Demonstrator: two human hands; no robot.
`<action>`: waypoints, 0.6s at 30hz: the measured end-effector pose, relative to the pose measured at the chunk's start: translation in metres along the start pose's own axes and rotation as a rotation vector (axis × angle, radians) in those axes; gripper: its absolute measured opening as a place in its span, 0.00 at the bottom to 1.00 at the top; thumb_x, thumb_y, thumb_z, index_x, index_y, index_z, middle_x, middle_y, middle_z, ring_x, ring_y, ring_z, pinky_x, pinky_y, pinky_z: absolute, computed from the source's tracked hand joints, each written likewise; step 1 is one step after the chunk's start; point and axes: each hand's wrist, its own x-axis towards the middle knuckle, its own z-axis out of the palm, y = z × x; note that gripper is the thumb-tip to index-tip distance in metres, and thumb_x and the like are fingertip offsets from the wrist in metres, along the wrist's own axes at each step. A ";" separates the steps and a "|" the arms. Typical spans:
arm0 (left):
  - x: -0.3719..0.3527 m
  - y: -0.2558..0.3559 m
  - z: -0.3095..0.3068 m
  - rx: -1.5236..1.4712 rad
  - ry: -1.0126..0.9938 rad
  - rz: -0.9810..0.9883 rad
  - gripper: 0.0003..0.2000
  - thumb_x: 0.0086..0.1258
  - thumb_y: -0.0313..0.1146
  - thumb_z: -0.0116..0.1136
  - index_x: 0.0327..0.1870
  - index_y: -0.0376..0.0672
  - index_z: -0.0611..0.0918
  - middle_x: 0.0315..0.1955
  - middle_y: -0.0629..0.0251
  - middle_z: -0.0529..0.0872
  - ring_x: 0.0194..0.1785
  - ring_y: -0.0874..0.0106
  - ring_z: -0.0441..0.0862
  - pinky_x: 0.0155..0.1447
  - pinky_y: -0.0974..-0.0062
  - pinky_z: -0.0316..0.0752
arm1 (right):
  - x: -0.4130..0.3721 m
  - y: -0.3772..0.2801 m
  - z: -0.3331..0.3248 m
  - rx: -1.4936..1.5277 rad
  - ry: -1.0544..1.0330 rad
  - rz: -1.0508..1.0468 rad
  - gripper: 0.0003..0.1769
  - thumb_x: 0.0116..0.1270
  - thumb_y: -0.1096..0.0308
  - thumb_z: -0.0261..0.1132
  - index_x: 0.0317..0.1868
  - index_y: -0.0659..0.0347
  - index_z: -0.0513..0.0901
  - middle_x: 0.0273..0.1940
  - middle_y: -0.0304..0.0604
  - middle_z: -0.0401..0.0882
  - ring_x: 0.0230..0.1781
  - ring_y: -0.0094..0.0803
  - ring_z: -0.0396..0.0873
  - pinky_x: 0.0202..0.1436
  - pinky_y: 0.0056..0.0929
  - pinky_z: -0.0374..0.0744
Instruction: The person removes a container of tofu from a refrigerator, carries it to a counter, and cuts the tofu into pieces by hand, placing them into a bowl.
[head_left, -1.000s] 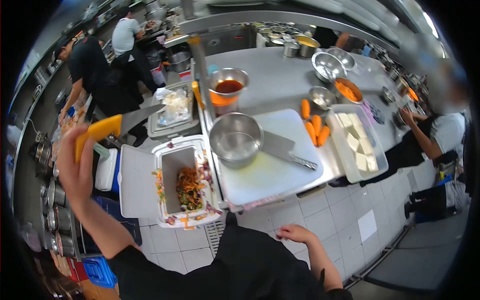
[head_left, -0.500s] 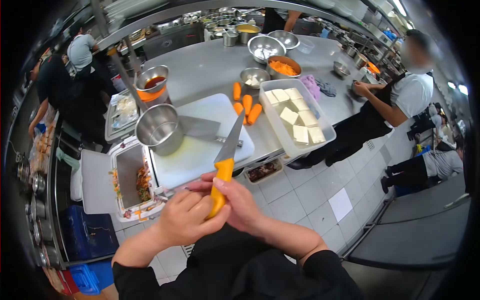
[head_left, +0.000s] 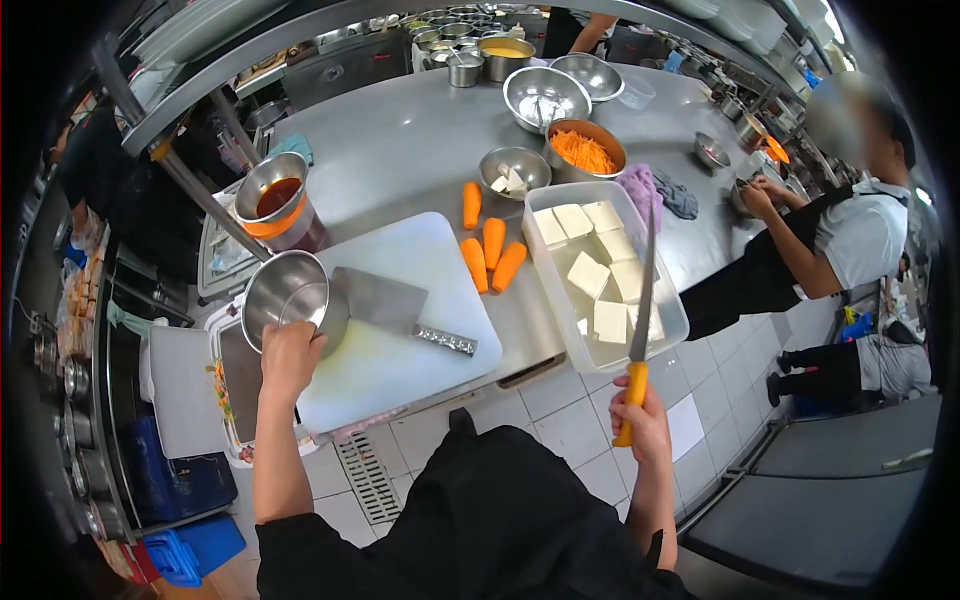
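My right hand (head_left: 643,418) is wrapped round the yellow handle of a long knife (head_left: 643,290), its blade pointing up and away in front of the tofu tub. My left hand (head_left: 288,358) grips the near rim of a steel pot (head_left: 268,290) at the left edge of the white cutting board (head_left: 400,370). Flat on the board lies a cleaver (head_left: 385,300), its patterned metal handle towards the right. Several peeled carrots (head_left: 493,242) rest on the steel table just beyond the board. White tofu blocks (head_left: 590,274) sit in a clear plastic tub (head_left: 548,285).
A bowl of shredded carrot (head_left: 583,150), a small bowl with white pieces (head_left: 515,168) and a large steel bowl (head_left: 545,95) stand farther back. A container of dark red liquid (head_left: 277,198) is at the left. A co-worker (head_left: 820,240) stands at the right, hands round a bowl.
My hands have come apart: the knife has gone right in my right hand, and my left hand has moved left and taken hold of the pot's rim. The view has shifted slightly.
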 end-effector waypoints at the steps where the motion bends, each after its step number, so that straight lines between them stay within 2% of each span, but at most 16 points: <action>1: -0.001 0.005 -0.001 -0.013 0.042 0.014 0.10 0.59 0.33 0.66 0.25 0.38 0.79 0.27 0.55 0.83 0.34 0.56 0.80 0.47 0.61 0.67 | 0.000 -0.001 -0.008 0.003 -0.003 0.009 0.22 0.56 0.76 0.61 0.53 0.64 0.71 0.30 0.40 0.73 0.22 0.25 0.71 0.23 0.23 0.72; 5: 0.011 0.047 -0.024 -0.107 -0.008 0.037 0.10 0.60 0.34 0.65 0.25 0.38 0.79 0.27 0.56 0.82 0.35 0.56 0.80 0.47 0.61 0.66 | 0.015 -0.005 -0.031 0.009 0.037 -0.023 0.22 0.56 0.77 0.60 0.54 0.65 0.72 0.29 0.40 0.73 0.21 0.25 0.71 0.23 0.23 0.72; 7: 0.032 0.073 -0.024 -0.080 0.046 0.207 0.09 0.62 0.34 0.64 0.27 0.39 0.80 0.28 0.57 0.83 0.36 0.57 0.80 0.47 0.61 0.66 | 0.029 -0.011 -0.042 0.011 0.019 -0.047 0.23 0.56 0.76 0.60 0.54 0.65 0.72 0.29 0.40 0.73 0.20 0.25 0.71 0.23 0.22 0.72; 11: 0.095 0.115 0.007 -0.052 0.057 0.265 0.10 0.63 0.35 0.62 0.30 0.37 0.79 0.30 0.56 0.83 0.38 0.55 0.79 0.47 0.60 0.66 | 0.071 -0.031 -0.055 -0.031 -0.045 -0.072 0.23 0.56 0.76 0.61 0.55 0.65 0.72 0.29 0.40 0.73 0.21 0.24 0.71 0.22 0.22 0.72; 13: 0.121 0.132 0.028 0.024 -0.078 0.194 0.10 0.63 0.36 0.63 0.37 0.39 0.82 0.34 0.58 0.83 0.42 0.57 0.80 0.49 0.61 0.66 | 0.087 -0.040 -0.066 -0.051 -0.080 -0.088 0.24 0.56 0.76 0.61 0.56 0.65 0.72 0.30 0.39 0.73 0.21 0.23 0.71 0.23 0.21 0.71; 14: 0.124 0.140 0.034 0.022 -0.078 0.202 0.10 0.63 0.36 0.63 0.37 0.39 0.82 0.34 0.58 0.83 0.42 0.57 0.80 0.49 0.61 0.66 | 0.095 -0.042 -0.072 -0.050 -0.072 -0.089 0.24 0.56 0.76 0.61 0.56 0.65 0.72 0.30 0.39 0.73 0.21 0.23 0.71 0.23 0.21 0.71; 16: 0.125 0.153 0.043 -0.031 0.017 0.208 0.13 0.64 0.39 0.64 0.43 0.41 0.84 0.39 0.59 0.84 0.45 0.59 0.81 0.54 0.61 0.67 | 0.110 -0.047 -0.084 -0.066 -0.121 -0.101 0.25 0.57 0.74 0.61 0.57 0.66 0.72 0.30 0.39 0.74 0.22 0.22 0.70 0.24 0.21 0.70; 17: 0.127 0.170 0.038 -0.030 0.015 0.208 0.13 0.64 0.39 0.64 0.43 0.41 0.84 0.39 0.59 0.84 0.45 0.59 0.81 0.54 0.61 0.67 | 0.117 -0.049 -0.090 -0.079 -0.116 -0.084 0.25 0.58 0.74 0.60 0.58 0.65 0.72 0.32 0.39 0.75 0.23 0.21 0.71 0.25 0.20 0.70; 18: 0.128 0.197 0.027 -0.131 0.119 0.216 0.16 0.64 0.40 0.65 0.48 0.41 0.83 0.42 0.57 0.83 0.48 0.58 0.80 0.56 0.60 0.68 | 0.125 -0.050 -0.095 -0.078 -0.118 -0.081 0.25 0.58 0.74 0.60 0.58 0.65 0.72 0.32 0.39 0.75 0.23 0.21 0.71 0.25 0.20 0.70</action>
